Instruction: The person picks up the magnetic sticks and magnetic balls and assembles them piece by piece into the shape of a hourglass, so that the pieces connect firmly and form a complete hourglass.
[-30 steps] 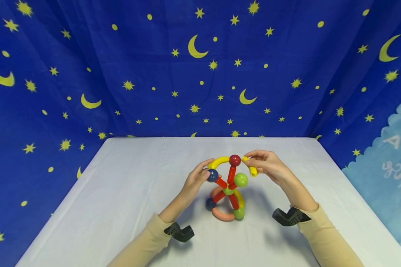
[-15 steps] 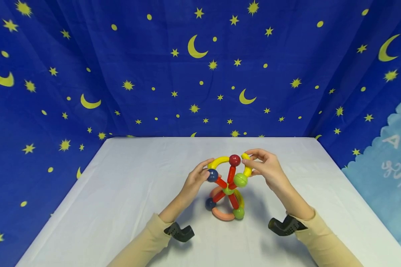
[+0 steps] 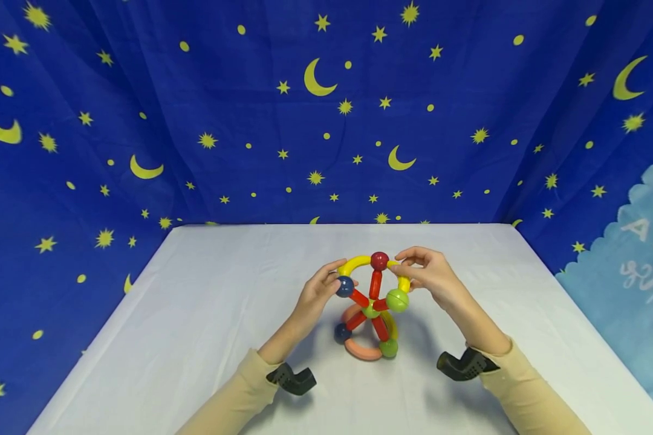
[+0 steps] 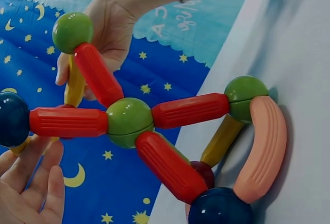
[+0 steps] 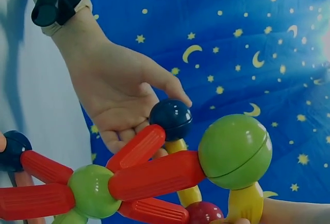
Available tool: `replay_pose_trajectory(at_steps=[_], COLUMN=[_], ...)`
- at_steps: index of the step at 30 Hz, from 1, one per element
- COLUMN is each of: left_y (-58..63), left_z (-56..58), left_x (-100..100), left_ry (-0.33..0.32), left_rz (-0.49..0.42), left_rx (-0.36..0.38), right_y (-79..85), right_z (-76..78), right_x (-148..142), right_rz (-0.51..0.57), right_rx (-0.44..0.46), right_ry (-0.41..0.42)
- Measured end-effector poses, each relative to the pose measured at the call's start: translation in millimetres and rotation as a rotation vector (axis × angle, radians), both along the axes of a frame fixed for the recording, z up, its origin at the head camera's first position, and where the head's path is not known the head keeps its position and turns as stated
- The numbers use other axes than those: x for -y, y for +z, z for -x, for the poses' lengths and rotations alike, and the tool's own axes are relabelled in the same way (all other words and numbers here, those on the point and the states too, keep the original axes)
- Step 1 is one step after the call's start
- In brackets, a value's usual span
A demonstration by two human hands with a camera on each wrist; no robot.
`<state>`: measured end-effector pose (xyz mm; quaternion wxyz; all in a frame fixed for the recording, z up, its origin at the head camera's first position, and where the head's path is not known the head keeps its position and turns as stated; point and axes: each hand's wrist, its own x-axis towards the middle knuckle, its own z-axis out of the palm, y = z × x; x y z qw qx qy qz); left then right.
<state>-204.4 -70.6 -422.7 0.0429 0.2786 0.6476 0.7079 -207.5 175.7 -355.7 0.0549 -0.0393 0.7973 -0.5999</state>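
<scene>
A toy of magnetic balls and rods stands on the white table, its red rods meeting at a central green ball. My left hand holds the upper dark blue ball, thumb on its side and fingers behind, by a yellow curved rod. In my right hand, thumb and fingers pinch another yellow curved rod. That rod's lower end meets the upper green ball; its upper end is right at the dark red ball, partly covered by fingertips.
Below, salmon curved rods, a lower dark blue ball and a lower green ball form a ring base on the table. A starry blue curtain hangs behind.
The right hand has turned the yellow curved rod upright, set its lower end on the upper green ball and brought its top to the dark red ball. The green ball has shifted slightly right and down.
</scene>
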Motion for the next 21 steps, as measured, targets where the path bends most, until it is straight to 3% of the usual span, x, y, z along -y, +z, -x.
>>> replay_pose_trajectory(at_steps=[8,16,21], left_y=[2.5,4.1,5.7], left_z=[-1.3,1.2,0.9], left_x=[2,2,3], left_ry=[0.0,0.125,0.125], left_rz=[-0.023,0.011,0.006], left_rx=[0.02,0.094,0.092], right_y=[-7.9,-13.6,-17.2], right_z=[5.3,16.2,24.9], right_x=[2,3,2], right_rz=[-0.038,0.025,0.055], right_rx=[-0.043,-0.057,-0.04], right_ry=[-0.02,-0.005,0.027])
